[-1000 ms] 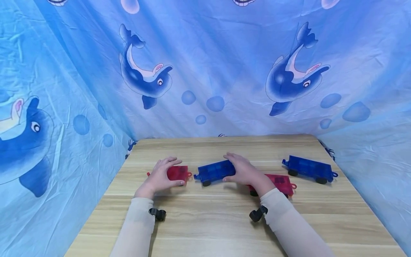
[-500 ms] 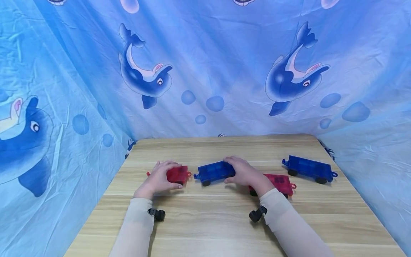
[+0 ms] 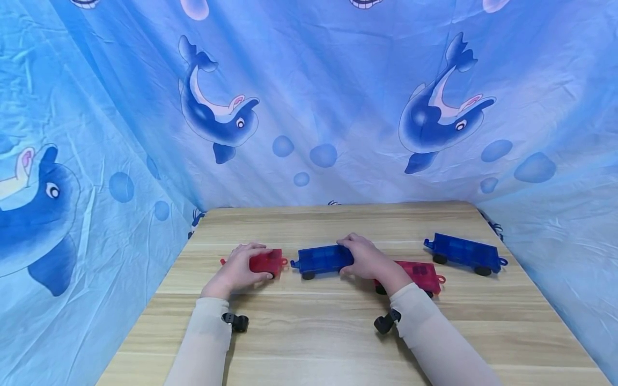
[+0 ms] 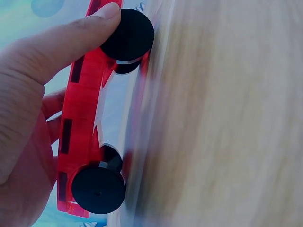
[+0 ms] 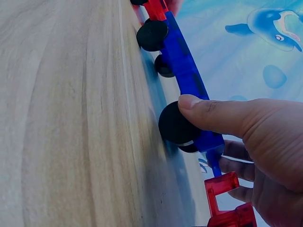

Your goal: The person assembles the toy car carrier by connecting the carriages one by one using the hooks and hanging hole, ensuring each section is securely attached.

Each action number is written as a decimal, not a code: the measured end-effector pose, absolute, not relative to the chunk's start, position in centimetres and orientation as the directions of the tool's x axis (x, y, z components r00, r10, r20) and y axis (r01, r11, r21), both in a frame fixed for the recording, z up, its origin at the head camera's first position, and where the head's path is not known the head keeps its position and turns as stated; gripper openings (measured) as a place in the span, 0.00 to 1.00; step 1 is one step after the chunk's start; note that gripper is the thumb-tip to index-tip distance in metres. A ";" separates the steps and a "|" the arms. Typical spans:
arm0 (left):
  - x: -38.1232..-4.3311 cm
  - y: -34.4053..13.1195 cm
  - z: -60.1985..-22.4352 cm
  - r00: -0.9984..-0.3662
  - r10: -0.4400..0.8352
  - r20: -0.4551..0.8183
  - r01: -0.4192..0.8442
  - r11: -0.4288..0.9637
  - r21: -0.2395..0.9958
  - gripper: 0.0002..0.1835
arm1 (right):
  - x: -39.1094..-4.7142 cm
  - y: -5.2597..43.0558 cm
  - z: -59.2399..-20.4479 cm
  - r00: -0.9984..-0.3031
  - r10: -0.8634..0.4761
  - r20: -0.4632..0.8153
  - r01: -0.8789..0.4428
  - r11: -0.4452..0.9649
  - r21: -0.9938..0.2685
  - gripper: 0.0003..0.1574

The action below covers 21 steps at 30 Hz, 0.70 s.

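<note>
On the left of the table, my left hand (image 3: 235, 272) grips a red translucent toy train wagon (image 3: 265, 263) with black wheels. Its thumb lies against a wheel (image 4: 128, 35) in the left wrist view, its fingers behind the body. A blue wagon (image 3: 319, 259) stands just to the right, its hook close to the red wagon's ring (image 3: 284, 261); whether they touch, I cannot tell. My right hand (image 3: 369, 260) pinches the blue wagon's right end, thumb by a wheel (image 5: 177, 124) in the right wrist view. The right arm partly covers a second red wagon (image 3: 421, 275).
A second blue wagon (image 3: 464, 252) sits at the right of the wooden table (image 3: 309, 332). Blue dolphin-print cloth (image 3: 309, 107) hangs behind and at both sides. Below the blue wagon in the right wrist view, a red coupling piece (image 5: 222, 184) lies close to its blue bar.
Both hands' fingers have drawn in around their wagons. The held blue wagon has turned slightly, now lying straighter across the table. The other wagons stay where they were.
</note>
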<state>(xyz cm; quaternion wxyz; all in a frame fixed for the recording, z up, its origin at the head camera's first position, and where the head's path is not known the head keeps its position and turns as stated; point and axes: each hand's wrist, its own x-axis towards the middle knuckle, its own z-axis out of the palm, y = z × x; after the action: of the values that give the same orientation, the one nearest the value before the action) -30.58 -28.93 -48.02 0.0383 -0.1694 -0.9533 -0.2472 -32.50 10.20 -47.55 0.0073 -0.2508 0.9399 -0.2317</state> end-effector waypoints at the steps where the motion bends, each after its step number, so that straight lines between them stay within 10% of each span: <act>1: -30.6 -28.9 -48.0 -0.940 0.303 0.157 0.341 0.821 0.457 0.38 | -32.5 10.2 -47.6 -0.875 -0.474 0.099 -0.466 0.768 -0.439 0.54; 21: -31.1 -29.3 -48.6 -0.944 0.281 0.176 0.331 0.791 0.514 0.37 | -32.3 10.5 -47.6 -0.867 -0.495 0.062 -0.473 0.776 -0.417 0.53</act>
<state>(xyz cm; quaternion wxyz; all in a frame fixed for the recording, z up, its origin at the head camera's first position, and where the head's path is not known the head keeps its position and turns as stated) -31.08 -29.27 -48.55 0.0451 -0.1619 -0.9452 -0.2799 -32.35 10.46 -47.64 0.0257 -0.2567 0.9421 -0.2144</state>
